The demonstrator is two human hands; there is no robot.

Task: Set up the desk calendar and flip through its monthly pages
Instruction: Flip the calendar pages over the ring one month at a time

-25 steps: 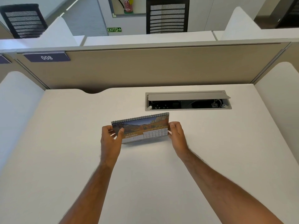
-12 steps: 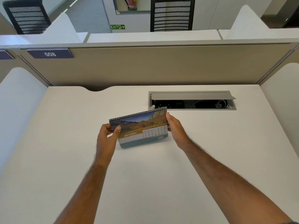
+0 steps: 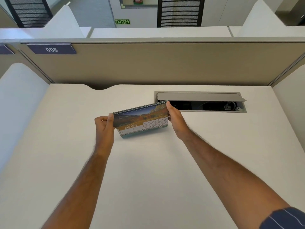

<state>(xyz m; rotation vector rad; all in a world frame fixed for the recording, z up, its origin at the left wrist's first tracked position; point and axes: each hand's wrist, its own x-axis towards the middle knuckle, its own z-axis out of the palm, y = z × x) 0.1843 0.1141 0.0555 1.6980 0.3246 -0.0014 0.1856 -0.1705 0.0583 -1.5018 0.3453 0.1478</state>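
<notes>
**A:** White desk [image 3: 148,179], and the desk calendar [image 3: 142,120] sits between the two hands, showing its January page. What's the hold?

**B:** The left hand [image 3: 104,128] pinches the calendar's left end, thumb on the front face, fingers curled behind. The right hand [image 3: 175,122] clasps the right end, with the fingertips up by the spiral binding [image 3: 140,107]. Both are closed on it, one at each short edge.

**A:** So the long axis runs from grip to grip?

**B:** Yes, hand to hand, tilted so the right end lies farther from the person, just short of the open cable tray [image 3: 200,101]. The binding is the edge away from the wrists; the teal base [image 3: 142,134] faces them. I can't tell whether the base rests on the desk or hangs just above it.

**A:** Which hand is better placed to flip?

**B:** I'd judge the right: its fingertips are already at the binding, where a page has to turn over. The left could steady the stand.
</notes>
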